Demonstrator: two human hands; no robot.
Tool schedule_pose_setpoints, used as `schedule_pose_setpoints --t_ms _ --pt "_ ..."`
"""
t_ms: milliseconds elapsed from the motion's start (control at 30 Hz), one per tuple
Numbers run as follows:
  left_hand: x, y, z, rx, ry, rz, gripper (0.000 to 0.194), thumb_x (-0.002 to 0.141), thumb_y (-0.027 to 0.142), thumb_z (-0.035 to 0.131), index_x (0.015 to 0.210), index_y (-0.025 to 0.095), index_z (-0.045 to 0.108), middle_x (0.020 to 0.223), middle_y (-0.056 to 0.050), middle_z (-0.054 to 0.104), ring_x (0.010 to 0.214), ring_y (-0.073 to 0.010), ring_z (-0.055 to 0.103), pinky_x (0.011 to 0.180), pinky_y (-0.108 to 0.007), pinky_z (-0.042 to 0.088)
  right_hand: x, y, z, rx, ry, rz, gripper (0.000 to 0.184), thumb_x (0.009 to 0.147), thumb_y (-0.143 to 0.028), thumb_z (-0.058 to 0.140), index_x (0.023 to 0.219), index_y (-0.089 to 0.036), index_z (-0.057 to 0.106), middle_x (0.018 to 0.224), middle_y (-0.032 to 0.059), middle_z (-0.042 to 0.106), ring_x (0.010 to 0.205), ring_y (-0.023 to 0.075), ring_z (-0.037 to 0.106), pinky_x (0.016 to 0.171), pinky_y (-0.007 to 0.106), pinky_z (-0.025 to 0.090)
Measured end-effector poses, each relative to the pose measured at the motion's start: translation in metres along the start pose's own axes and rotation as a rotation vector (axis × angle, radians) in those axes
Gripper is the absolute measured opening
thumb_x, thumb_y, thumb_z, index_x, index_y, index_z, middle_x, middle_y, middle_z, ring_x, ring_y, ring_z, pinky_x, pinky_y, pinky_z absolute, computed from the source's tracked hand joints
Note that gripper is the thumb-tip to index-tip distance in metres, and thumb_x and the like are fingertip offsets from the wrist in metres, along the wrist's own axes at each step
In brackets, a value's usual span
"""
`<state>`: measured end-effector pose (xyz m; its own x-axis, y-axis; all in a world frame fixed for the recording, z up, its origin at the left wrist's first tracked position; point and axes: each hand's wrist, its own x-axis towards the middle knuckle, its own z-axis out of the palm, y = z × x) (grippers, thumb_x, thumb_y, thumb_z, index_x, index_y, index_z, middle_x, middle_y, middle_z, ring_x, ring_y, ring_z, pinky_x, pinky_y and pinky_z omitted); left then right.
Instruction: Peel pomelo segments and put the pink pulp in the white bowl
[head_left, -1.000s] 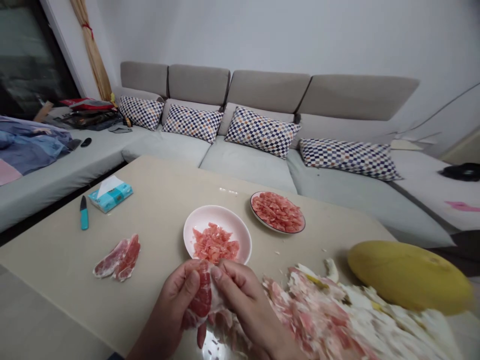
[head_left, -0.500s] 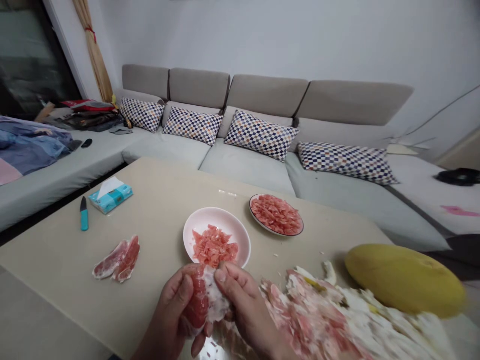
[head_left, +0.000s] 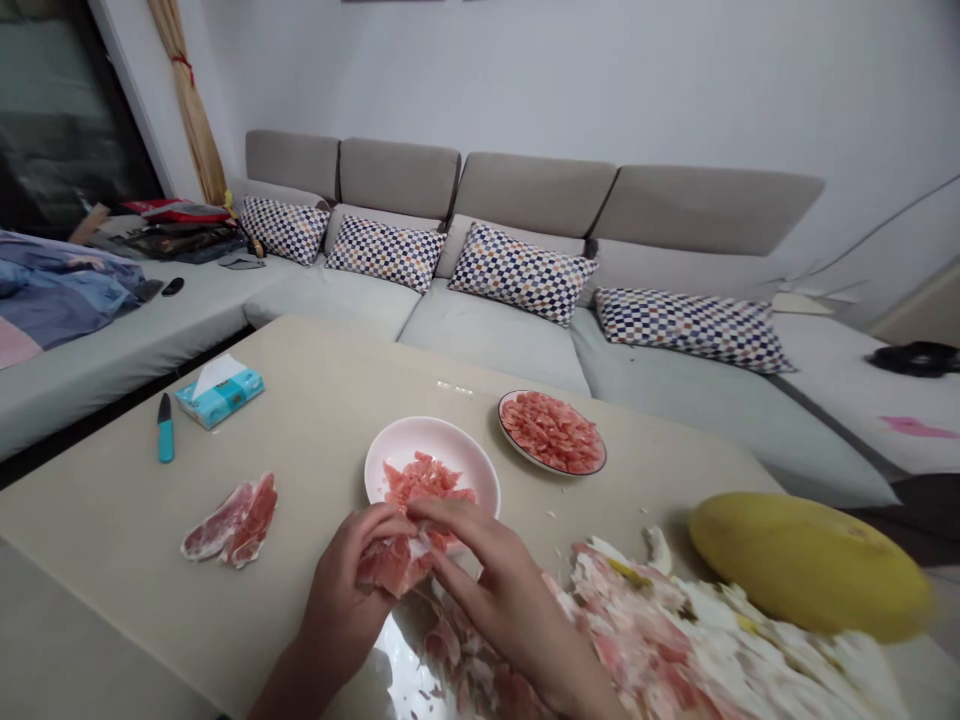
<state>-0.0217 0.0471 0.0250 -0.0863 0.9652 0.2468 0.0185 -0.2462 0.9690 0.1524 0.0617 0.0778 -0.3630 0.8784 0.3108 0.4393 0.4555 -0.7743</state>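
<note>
A pink pomelo segment (head_left: pixel 394 565) with bits of white membrane is held between my two hands, just in front of the white bowl (head_left: pixel 480 470). My left hand (head_left: pixel 349 580) is closed round its left side. The fingers and thumb of my right hand (head_left: pixel 487 570) pinch its right edge. Peeled pink pulp pieces (head_left: pixel 424 480) lie in the bowl, partly covered by my fingers. Below and right of my right hand spreads a heap of peel and membrane scraps (head_left: pixel 675 630). Two unpeeled segments (head_left: pixel 232 520) rest on the table to the left.
An oval plate (head_left: pixel 551 432) heaped with pink pulp stands behind the bowl. A whole yellow-green pomelo (head_left: pixel 806 565) sits at the right. A teal-handled knife (head_left: pixel 165 430) and a tissue pack (head_left: pixel 220 392) lie at the left. A sofa (head_left: pixel 495 335) with checked cushions runs behind the table.
My hands have turned the segment and closed over it. The white membrane that stretched towards my right hand now shows much less, and my right fingers have moved across its top.
</note>
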Motion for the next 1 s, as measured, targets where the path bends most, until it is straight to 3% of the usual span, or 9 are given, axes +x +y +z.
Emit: schedule_pose_setpoints --t_ms 133,233,433,500,600,700,767,900,1000 --pt "-0.001 -0.014 -0.005 0.157 0.037 0.256 0.049 0.071 0.01 0.075 0.115 0.028 0.065 0.106 -0.007 0.075 0.1 -0.0259 0.069 0.093 -0.04 0.051 0.002 -0.001 -0.005 -0.041 0.023 -0.111 0.023 0.09 -0.014 0.06 0.107 -0.027 0.07 0.104 0.005 0.073 0.101 0.0215 0.065 0.094 0.037 0.05" --pt "-0.002 -0.014 -0.005 0.179 0.041 0.296 0.051 0.072 0.009 0.075 0.118 0.029 0.064 0.105 -0.006 0.074 0.098 -0.0244 0.069 0.091 -0.038 0.051 0.003 -0.004 -0.009 -0.037 0.035 -0.141 0.02 0.09 -0.013 0.06 0.102 -0.025 0.07 0.101 0.0046 0.072 0.099 0.0206 0.065 0.091 0.034 0.049" --pt "0.0 0.003 -0.001 -0.105 -0.123 0.089 0.023 0.078 0.026 0.075 0.101 0.025 0.071 0.108 -0.007 0.069 0.106 -0.0244 0.063 0.092 -0.033 0.049 0.002 -0.008 -0.005 0.063 -0.002 -0.066 0.013 0.096 -0.017 0.052 0.097 -0.023 0.064 0.099 0.0044 0.068 0.095 0.0187 0.061 0.087 0.03 0.046" --pt "-0.001 0.006 0.001 -0.29 -0.178 -0.063 0.028 0.081 0.035 0.072 0.105 0.022 0.069 0.107 -0.009 0.068 0.102 -0.0244 0.063 0.087 -0.032 0.05 0.001 -0.011 0.001 0.105 0.016 0.003 0.012 0.098 -0.023 0.05 0.092 -0.022 0.06 0.09 0.0024 0.065 0.085 0.0168 0.06 0.079 0.027 0.046" --pt "-0.004 0.009 0.004 -0.524 -0.253 -0.31 0.04 0.084 0.046 0.067 0.113 0.02 0.064 0.089 -0.007 0.067 0.08 -0.0185 0.063 0.076 -0.029 0.05 0.0 -0.015 0.011 0.169 0.013 0.129 0.014 0.1 -0.03 0.046 0.093 -0.022 0.055 0.085 -0.0001 0.061 0.077 0.0147 0.056 0.071 0.024 0.044" --pt "-0.006 0.008 0.01 -0.594 -0.21 -0.4 0.049 0.076 0.054 0.072 0.111 0.021 0.059 0.075 0.001 0.06 0.058 -0.0102 0.052 0.06 -0.023 0.047 0.0 -0.018 0.019 0.207 -0.014 0.23 0.022 0.102 -0.036 0.043 0.088 -0.021 0.053 0.082 -0.0008 0.059 0.074 0.0141 0.054 0.069 0.023 0.043" --pt "-0.007 0.007 0.014 -0.538 -0.157 -0.419 0.046 0.075 0.053 0.073 0.104 0.021 0.057 0.071 0.003 0.055 0.051 -0.0068 0.044 0.049 -0.019 0.042 0.001 -0.017 0.021 0.216 -0.043 0.266 0.028 0.101 -0.04 0.044 0.081 -0.021 0.05 0.076 -0.0016 0.056 0.069 0.0133 0.052 0.064 0.022 0.041" --pt "-0.008 0.003 0.016 -0.431 -0.058 -0.417 0.039 0.079 0.051 0.07 0.097 0.02 0.055 0.067 0.006 0.05 0.047 -0.0049 0.039 0.041 -0.015 0.037 0.003 -0.015 0.022 0.283 -0.162 0.276 0.041 0.098 -0.047 0.047 0.07 -0.018 0.053 0.066 -0.0021 0.053 0.062 0.0112 0.047 0.057 0.02 0.036" --pt "-0.009 0.001 0.014 -0.449 -0.08 -0.444 0.037 0.078 0.051 0.07 0.09 0.02 0.054 0.058 0.009 0.041 0.039 -0.0031 0.03 0.035 -0.014 0.032 0.003 -0.015 0.025 0.445 -0.216 0.312 0.05 0.096 -0.052 0.049 0.061 -0.016 0.055 0.057 -0.0028 0.049 0.052 0.0093 0.042 0.051 0.019 0.036"
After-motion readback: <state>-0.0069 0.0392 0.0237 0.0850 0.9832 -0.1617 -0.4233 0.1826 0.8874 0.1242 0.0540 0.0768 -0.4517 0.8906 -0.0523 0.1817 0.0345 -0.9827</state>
